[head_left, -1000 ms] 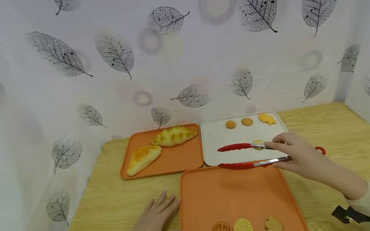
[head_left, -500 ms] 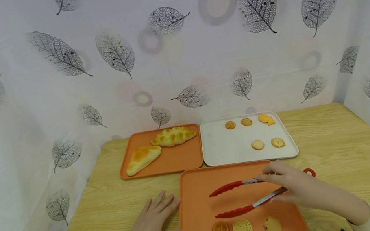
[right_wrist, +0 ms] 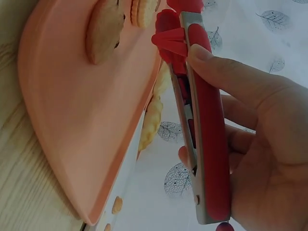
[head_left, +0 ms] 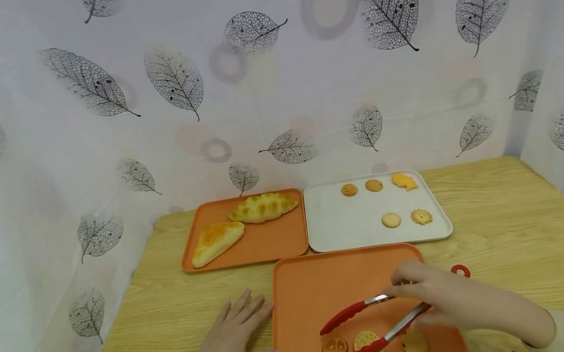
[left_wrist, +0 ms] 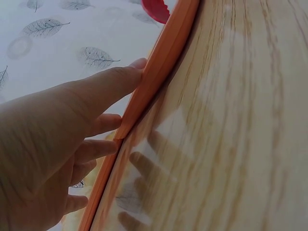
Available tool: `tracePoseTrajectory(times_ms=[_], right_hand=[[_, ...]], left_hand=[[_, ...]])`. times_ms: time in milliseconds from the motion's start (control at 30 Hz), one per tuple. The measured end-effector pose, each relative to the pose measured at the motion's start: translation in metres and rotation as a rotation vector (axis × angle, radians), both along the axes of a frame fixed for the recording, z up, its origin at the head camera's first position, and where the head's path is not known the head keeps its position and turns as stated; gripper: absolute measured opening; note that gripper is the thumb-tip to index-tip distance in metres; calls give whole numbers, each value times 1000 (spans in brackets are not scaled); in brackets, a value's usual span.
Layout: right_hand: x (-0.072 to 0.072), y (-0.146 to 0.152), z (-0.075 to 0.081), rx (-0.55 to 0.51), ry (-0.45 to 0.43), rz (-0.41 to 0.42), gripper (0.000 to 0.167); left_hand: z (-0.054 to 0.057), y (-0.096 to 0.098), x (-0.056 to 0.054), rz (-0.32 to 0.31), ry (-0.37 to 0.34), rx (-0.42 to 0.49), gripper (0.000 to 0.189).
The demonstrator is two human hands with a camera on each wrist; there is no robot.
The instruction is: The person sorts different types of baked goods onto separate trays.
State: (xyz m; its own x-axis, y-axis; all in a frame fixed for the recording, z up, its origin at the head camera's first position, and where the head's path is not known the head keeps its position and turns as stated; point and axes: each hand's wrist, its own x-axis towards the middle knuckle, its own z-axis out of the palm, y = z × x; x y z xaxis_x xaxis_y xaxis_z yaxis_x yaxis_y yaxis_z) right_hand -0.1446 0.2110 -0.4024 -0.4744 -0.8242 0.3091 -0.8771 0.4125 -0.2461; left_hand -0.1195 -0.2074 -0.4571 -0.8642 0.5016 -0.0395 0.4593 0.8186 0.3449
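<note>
Leaf-print curtain (head_left: 256, 92) behind a wood-look table (head_left: 504, 212). Left hand (head_left: 227, 346) is spread out, thumb touching the front orange tray (head_left: 302, 292), then there's a pretzel cookie (head_left: 333, 349) and dotted cookie (head_left: 366, 337) partly hidden by red tongs (head_left: 343, 317), arms apart, chip cookie (head_left: 415, 344) next, and the right hand (head_left: 445, 298) pinching those tongs between thumb and fingers

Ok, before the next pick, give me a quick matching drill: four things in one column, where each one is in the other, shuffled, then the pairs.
Column one:
1. tongs
2. left hand
3. fish-shaped cookie
4. triangular bread

Column two:
A. on the white tray
B. at the left edge of the near orange tray
C. on the far orange tray
D. gripped by the right hand

Pairs: 1-D, 2-B, 3-A, 4-C.
</note>
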Motion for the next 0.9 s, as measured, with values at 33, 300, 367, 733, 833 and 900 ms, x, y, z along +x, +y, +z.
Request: tracePoseTrajectory(times_ms=[33,300,367,733,833,900], right_hand=[[0,-1,1,7,-4,2,50],[-3,-14,12,86,-12,6,41],[-5,-17,15,106,8,9,42],[-10,-20,17,98,43,38,42],[-10,-20,16,106,9,-1,41],[-10,-20,16,119,-3,-31,40]], left_hand=[[0,0,0,-2,2,0,83],[0,0,-1,-8,13,7,82],[0,-1,0,-5,2,7,82],[1,-1,-1,4,-45,5,84],[2,-1,-1,5,-45,7,84],[2,-1,-1,4,-41,5,84]])
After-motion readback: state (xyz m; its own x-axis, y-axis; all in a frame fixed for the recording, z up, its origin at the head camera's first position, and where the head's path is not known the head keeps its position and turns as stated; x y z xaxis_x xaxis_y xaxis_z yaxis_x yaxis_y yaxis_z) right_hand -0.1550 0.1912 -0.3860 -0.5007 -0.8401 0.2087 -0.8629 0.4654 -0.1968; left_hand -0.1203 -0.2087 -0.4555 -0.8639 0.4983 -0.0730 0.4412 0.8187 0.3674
